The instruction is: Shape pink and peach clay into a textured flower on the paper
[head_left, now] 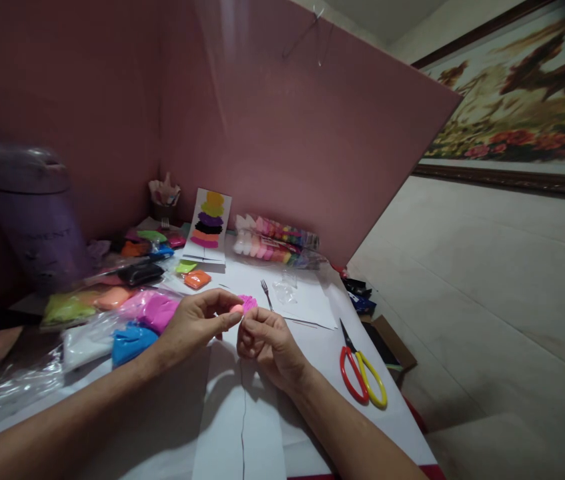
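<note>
My left hand (209,317) is closed, thumb and fingers pinching a small lump of coral-pink modelling clay (237,309). My right hand (272,345) is closed right beside it, its fingertips pressed together close to the clay; what lies between them, if anything, is hidden. Behind the fingertips shows bright magenta clay (248,303) with a ridged surface. Below both hands lies a white paper sheet (262,433). A thin dark line (243,420) runs down it; whether drawn or a thread I cannot tell.
Bagged clay in several colours, including a blue lump (133,344), covers the left. Red-and-yellow-handled scissors (362,370) lie right, a small fork (266,293) ahead. Behind stand a painted card (208,227) and clay packs (277,241); a purple tumbler (37,220) stands far left.
</note>
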Action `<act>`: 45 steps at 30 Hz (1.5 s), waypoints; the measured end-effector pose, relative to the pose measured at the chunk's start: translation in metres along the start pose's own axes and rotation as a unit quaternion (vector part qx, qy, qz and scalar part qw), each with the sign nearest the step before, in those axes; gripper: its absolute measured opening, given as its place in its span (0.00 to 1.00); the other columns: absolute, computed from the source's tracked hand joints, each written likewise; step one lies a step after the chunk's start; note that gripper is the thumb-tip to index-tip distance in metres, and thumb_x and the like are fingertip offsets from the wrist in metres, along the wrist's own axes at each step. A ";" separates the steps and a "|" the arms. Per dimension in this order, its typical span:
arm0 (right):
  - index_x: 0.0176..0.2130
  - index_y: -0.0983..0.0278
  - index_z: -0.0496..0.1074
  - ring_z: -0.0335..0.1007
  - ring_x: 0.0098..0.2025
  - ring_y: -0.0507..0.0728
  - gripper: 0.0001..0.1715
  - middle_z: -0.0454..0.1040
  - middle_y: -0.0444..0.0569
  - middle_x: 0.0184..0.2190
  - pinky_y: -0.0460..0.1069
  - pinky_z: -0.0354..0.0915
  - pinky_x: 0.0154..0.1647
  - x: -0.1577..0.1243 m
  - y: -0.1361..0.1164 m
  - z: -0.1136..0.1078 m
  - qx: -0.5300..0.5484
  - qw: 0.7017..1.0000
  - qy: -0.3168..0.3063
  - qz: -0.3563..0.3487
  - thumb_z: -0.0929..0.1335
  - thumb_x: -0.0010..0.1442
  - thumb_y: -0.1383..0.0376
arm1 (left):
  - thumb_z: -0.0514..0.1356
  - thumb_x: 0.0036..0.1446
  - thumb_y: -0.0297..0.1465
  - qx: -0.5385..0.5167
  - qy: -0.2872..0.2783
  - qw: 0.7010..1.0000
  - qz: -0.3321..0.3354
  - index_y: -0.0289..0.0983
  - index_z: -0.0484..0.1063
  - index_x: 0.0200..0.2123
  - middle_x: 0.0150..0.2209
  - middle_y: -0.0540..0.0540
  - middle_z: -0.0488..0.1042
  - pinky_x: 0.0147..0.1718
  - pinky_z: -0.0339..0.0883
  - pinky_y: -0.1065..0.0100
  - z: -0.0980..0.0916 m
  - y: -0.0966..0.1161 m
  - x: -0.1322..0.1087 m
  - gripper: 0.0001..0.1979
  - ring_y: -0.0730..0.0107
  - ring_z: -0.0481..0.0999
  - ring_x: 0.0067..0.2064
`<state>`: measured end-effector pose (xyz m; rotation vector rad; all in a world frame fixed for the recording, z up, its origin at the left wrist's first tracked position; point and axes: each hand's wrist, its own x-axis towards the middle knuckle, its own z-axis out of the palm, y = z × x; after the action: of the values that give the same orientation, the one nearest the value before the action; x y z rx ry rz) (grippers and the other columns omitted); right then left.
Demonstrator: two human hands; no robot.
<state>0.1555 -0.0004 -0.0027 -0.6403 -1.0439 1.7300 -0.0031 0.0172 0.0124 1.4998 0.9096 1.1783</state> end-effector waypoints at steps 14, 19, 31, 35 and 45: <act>0.22 0.66 0.67 0.55 0.16 0.47 0.07 0.65 0.41 0.15 0.44 0.49 0.17 0.000 0.001 0.001 -0.023 0.999 0.024 -0.007 0.70 0.46 0.67 | 0.67 0.48 0.39 0.003 0.005 1.000 0.003 0.36 0.75 0.30 0.27 0.50 0.73 0.22 0.64 0.72 0.000 0.000 -0.001 0.12 0.75 0.67 0.25; 0.22 0.65 0.65 0.55 0.14 0.46 0.06 0.64 0.40 0.15 0.44 0.50 0.17 0.001 0.003 -0.001 -0.015 1.000 0.003 -0.003 0.68 0.47 0.68 | 0.67 0.46 0.39 0.000 0.003 1.000 -0.003 0.35 0.76 0.30 0.26 0.50 0.73 0.22 0.64 0.72 0.001 0.001 0.000 0.13 0.75 0.68 0.24; 0.26 0.65 0.65 0.58 0.17 0.47 0.13 0.64 0.39 0.18 0.43 0.53 0.20 0.000 0.002 0.002 0.001 1.000 -0.019 0.005 0.73 0.50 0.62 | 0.66 0.47 0.38 0.006 -0.003 1.000 -0.004 0.34 0.75 0.30 0.27 0.50 0.73 0.23 0.63 0.72 -0.001 0.000 -0.001 0.13 0.75 0.68 0.25; 0.26 0.66 0.66 0.58 0.17 0.46 0.15 0.64 0.38 0.18 0.44 0.52 0.20 -0.001 0.001 0.002 -0.005 1.000 -0.020 0.008 0.74 0.50 0.61 | 0.66 0.47 0.39 0.011 -0.003 1.000 -0.005 0.34 0.75 0.31 0.27 0.49 0.74 0.24 0.63 0.71 0.000 0.001 -0.001 0.13 0.74 0.68 0.26; 0.27 0.66 0.68 0.55 0.17 0.45 0.14 0.63 0.38 0.18 0.43 0.49 0.19 0.001 0.003 -0.001 -0.008 1.000 -0.001 -0.013 0.74 0.52 0.61 | 0.66 0.49 0.39 0.003 0.006 1.000 0.004 0.35 0.75 0.32 0.27 0.50 0.73 0.24 0.63 0.71 -0.001 0.001 -0.002 0.13 0.74 0.67 0.25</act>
<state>0.1546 0.0005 -0.0054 -0.6319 -1.0648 1.7013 -0.0048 0.0155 0.0134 1.5035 0.9184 1.1922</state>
